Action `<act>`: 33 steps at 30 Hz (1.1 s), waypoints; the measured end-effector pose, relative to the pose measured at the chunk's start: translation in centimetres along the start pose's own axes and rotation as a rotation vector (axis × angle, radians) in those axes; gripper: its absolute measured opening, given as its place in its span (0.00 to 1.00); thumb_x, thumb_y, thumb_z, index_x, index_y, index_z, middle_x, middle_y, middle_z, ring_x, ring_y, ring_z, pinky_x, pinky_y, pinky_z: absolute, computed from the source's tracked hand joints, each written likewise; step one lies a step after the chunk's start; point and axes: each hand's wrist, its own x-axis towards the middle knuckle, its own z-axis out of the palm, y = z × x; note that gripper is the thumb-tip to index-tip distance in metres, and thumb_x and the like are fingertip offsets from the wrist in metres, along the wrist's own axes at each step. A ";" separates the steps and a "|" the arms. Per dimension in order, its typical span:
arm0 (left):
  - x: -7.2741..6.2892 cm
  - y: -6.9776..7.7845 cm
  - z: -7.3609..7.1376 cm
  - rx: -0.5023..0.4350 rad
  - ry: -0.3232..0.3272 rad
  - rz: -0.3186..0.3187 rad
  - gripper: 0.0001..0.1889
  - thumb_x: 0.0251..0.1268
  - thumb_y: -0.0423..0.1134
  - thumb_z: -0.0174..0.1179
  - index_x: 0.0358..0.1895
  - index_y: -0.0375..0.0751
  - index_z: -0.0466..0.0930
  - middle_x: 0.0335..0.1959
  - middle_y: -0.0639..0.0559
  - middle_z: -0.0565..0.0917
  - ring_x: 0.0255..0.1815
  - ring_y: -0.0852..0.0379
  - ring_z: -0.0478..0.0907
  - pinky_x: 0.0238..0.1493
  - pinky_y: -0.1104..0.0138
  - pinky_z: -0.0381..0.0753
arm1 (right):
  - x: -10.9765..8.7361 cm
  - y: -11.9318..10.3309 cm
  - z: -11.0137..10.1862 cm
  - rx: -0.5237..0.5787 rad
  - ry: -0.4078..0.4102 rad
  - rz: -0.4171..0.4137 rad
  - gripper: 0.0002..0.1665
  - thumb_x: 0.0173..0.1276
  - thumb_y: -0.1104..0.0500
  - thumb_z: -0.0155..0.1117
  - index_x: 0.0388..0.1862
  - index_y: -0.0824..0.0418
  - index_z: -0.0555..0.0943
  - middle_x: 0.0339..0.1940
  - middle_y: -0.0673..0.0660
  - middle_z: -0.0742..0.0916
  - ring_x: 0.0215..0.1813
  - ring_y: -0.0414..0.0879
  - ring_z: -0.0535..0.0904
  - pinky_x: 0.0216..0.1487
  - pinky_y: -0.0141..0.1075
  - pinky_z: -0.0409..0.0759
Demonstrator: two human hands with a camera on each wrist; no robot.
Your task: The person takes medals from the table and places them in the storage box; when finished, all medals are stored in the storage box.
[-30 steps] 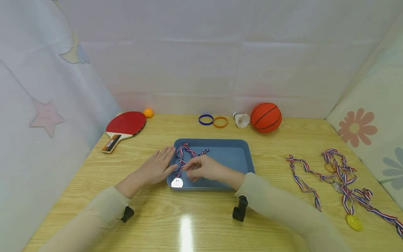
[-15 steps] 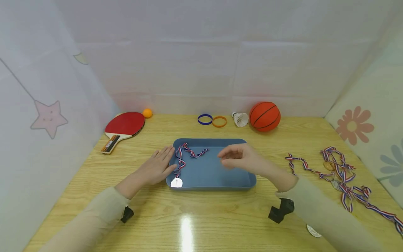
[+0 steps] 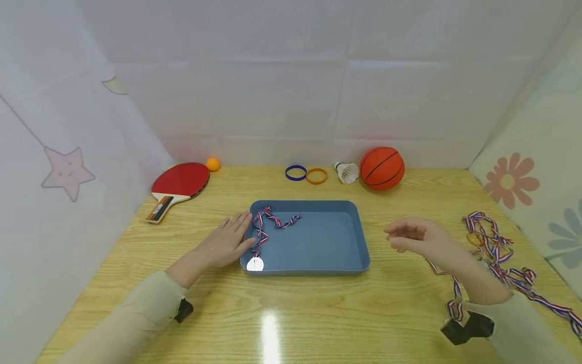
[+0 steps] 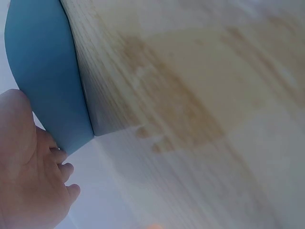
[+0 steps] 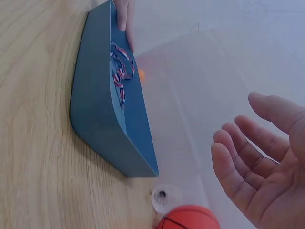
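A shallow blue tray (image 3: 313, 273) stands mid-table. Along its left side lies a medal (image 3: 255, 264) on a knotted red, white and blue ribbon (image 3: 260, 230). My left hand (image 3: 227, 241) rests with fingers straight along the tray's left rim. To the right of the tray my right hand (image 3: 420, 237) is held above the table, its fingers loosely bent and nothing in them, as the right wrist view also shows the hand (image 5: 267, 167). More medal ribbons (image 3: 497, 247) lie tangled at the right, partly hidden behind my right forearm; a gold medal (image 3: 475, 239) shows among them.
Along the back are an orange ball (image 3: 212, 164), a blue wristband (image 3: 296, 173), an orange wristband (image 3: 317, 176), a shuttlecock (image 3: 347, 173) and a small basketball (image 3: 382, 169). A red table tennis bat (image 3: 182, 179) lies at the left. Cloth walls (image 3: 282, 101) enclose the table.
My right hand has moved from over the medal in the tray, out past the tray's right rim toward the tangled ribbons. My left hand has stayed at the left rim.
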 end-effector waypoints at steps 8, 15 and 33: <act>0.1 0.0 -0.1 0.000 -0.006 -0.002 0.35 0.72 0.51 0.40 0.69 0.26 0.48 0.70 0.34 0.51 0.70 0.39 0.45 0.66 0.47 0.45 | -3.5 3.3 -2.9 -0.081 0.020 0.108 0.19 0.69 0.58 0.56 0.53 0.68 0.73 0.42 0.62 0.80 0.40 0.48 0.79 0.38 0.41 0.79; 0.0 -0.1 0.0 0.001 -0.015 -0.005 0.35 0.72 0.53 0.39 0.70 0.27 0.48 0.71 0.35 0.50 0.70 0.39 0.44 0.66 0.47 0.45 | -5.9 6.2 -4.5 -0.097 0.024 0.221 0.26 0.69 0.56 0.56 0.58 0.73 0.67 0.43 0.64 0.80 0.38 0.50 0.80 0.37 0.41 0.80; -0.1 -0.1 0.1 0.001 -0.018 -0.013 0.35 0.72 0.53 0.38 0.70 0.28 0.47 0.71 0.36 0.49 0.71 0.40 0.44 0.66 0.48 0.44 | -8.7 12.5 -5.3 -0.133 -0.043 0.302 0.22 0.66 0.59 0.60 0.46 0.76 0.65 0.20 0.53 0.77 0.17 0.40 0.69 0.17 0.35 0.71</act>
